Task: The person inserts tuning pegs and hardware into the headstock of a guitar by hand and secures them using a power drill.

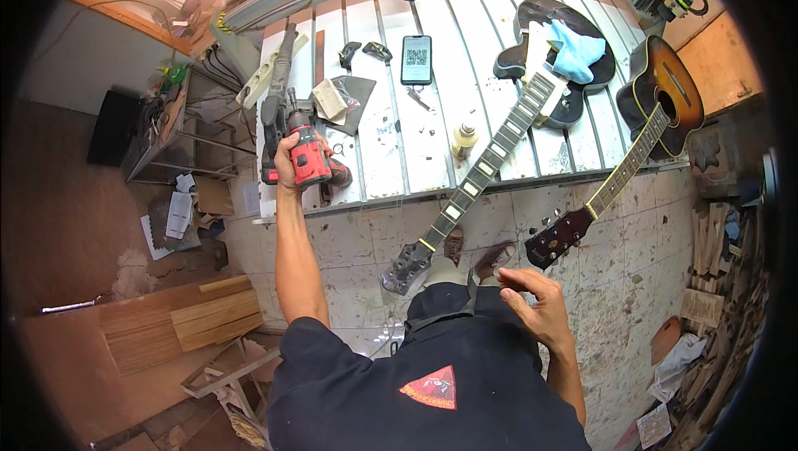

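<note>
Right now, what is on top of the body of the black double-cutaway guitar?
A crumpled light blue cloth lies on the guitar body, with a pale piece beside it whose nature is unclear. What the cloth covers cannot be seen.

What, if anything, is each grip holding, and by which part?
The left grip holds a red-and-black power drill, seemingly by its body, though the hold is partly hidden. The right grip holds nothing.

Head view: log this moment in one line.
left grip: holding red drill | right grip: empty | black guitar: on slotted table, neck overhanging
</note>
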A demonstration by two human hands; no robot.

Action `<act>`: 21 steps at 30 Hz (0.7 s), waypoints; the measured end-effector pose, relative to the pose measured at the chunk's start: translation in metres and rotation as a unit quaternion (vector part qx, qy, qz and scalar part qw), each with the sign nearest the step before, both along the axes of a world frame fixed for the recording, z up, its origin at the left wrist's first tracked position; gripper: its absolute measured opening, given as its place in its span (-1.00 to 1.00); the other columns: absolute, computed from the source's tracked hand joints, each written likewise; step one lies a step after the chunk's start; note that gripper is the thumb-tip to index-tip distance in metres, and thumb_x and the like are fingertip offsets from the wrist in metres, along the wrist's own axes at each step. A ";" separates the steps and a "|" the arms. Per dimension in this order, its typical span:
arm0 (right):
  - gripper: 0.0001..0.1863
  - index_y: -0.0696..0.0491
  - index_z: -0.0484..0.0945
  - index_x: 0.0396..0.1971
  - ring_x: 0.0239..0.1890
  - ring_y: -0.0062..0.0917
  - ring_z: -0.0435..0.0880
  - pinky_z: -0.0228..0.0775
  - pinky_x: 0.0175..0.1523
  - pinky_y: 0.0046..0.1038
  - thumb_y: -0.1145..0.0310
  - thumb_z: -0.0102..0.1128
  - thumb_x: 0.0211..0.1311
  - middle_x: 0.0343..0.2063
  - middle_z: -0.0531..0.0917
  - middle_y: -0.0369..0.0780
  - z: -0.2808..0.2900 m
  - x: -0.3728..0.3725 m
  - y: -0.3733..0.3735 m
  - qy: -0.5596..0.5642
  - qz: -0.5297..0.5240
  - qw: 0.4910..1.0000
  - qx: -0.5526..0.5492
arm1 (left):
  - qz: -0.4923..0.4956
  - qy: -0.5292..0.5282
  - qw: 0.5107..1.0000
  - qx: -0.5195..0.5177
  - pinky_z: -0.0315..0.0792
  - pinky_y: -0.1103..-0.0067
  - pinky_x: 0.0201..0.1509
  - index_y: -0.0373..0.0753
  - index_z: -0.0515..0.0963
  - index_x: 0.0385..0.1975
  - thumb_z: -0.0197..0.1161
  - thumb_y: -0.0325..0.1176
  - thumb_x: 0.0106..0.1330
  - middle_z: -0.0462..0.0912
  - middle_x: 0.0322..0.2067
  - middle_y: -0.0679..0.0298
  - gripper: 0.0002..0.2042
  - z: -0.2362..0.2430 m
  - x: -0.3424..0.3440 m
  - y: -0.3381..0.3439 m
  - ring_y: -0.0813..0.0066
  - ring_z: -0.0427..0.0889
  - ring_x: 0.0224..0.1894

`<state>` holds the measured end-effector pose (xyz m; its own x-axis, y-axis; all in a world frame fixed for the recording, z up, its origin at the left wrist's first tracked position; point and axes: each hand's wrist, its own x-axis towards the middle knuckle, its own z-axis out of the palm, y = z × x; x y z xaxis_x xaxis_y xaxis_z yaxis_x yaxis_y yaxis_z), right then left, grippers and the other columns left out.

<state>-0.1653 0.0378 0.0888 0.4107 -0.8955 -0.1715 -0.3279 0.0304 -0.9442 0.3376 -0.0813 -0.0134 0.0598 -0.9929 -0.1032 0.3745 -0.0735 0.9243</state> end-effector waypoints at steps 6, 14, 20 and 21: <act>-0.67 0.19 0.67 0.01 -0.19 -0.44 0.75 0.54 -0.03 -0.47 0.47 0.38 0.25 -0.20 0.75 -0.12 -0.002 0.000 -0.004 0.009 0.004 1.000 0.004 | 0.056 -0.020 0.986 0.157 0.61 0.53 -0.41 -0.32 0.58 -0.19 0.23 -0.02 0.34 0.66 -0.43 0.23 -0.60 0.003 -0.011 -0.020 0.44 0.66 -0.50; -0.67 0.16 0.67 0.04 -0.17 -0.49 0.75 0.56 -0.03 -0.48 0.52 0.34 0.26 -0.18 0.76 -0.14 -0.001 0.002 -0.011 0.027 0.029 0.999 0.017 | -0.003 -0.619 0.745 0.248 0.53 0.22 0.09 -0.39 0.68 -0.15 0.32 0.20 -0.04 0.72 -0.12 -0.19 -0.30 -0.026 -0.066 -0.072 -0.09 0.71 -0.02; -0.65 0.16 0.66 0.04 -0.22 -0.44 0.74 0.54 -0.07 -0.46 0.42 0.37 0.27 -0.21 0.75 -0.12 -0.003 -0.010 -0.003 0.052 0.002 0.998 0.021 | 0.002 -0.688 0.691 0.221 0.53 0.24 0.10 -0.40 0.68 -0.16 0.34 0.17 -0.05 0.70 -0.14 -0.15 -0.32 -0.043 -0.071 -0.073 -0.06 0.68 -0.01; -0.65 0.16 0.67 0.04 -0.21 -0.45 0.74 0.55 -0.06 -0.46 0.45 0.37 0.27 -0.20 0.75 -0.12 -0.003 -0.011 -0.002 0.055 -0.007 0.998 0.026 | 0.023 -0.704 0.682 0.195 0.53 0.26 0.09 -0.40 0.67 -0.18 0.37 0.14 -0.02 0.70 -0.18 -0.11 -0.36 -0.043 -0.076 -0.069 -0.03 0.67 -0.04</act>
